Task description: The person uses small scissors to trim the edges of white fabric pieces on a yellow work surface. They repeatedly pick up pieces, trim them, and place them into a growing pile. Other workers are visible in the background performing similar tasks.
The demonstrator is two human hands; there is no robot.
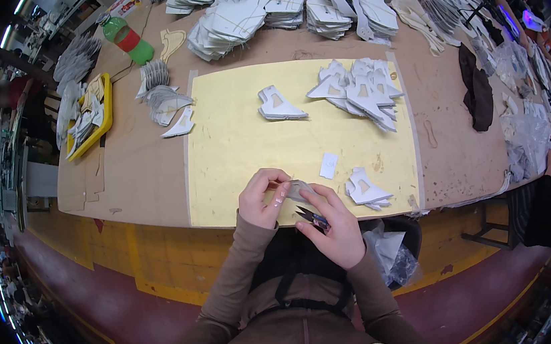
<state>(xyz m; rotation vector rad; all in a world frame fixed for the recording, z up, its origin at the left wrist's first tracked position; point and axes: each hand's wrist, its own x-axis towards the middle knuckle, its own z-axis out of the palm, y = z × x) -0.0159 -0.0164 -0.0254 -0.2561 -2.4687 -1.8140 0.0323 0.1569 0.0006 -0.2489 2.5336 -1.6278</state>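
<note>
Close to the table's near edge, my left hand [263, 199] is closed, pinching a small grey cut piece [299, 190] between thumb and fingers. My right hand [338, 229] steadies the other side of that piece with its fingertips. Tucked in the same hand is a pair of thread snips [312, 216], dark blades pointing up and left. To the right of my hands lies a small stack of white cut pieces [366, 189]. Farther off are a white piece with a cut-out [280, 104] and a heap of similar pieces [364, 89]. A small white paper slip [328, 165] rests between.
A yellow sheet [231, 133] covers the table's middle. Tall piles of white pieces [229, 22] line the far side. At left are a green bottle [129, 41] and a yellow tray [108, 112]. Dark cloth [475, 87] lies right; a bin [411, 235] stands below the edge.
</note>
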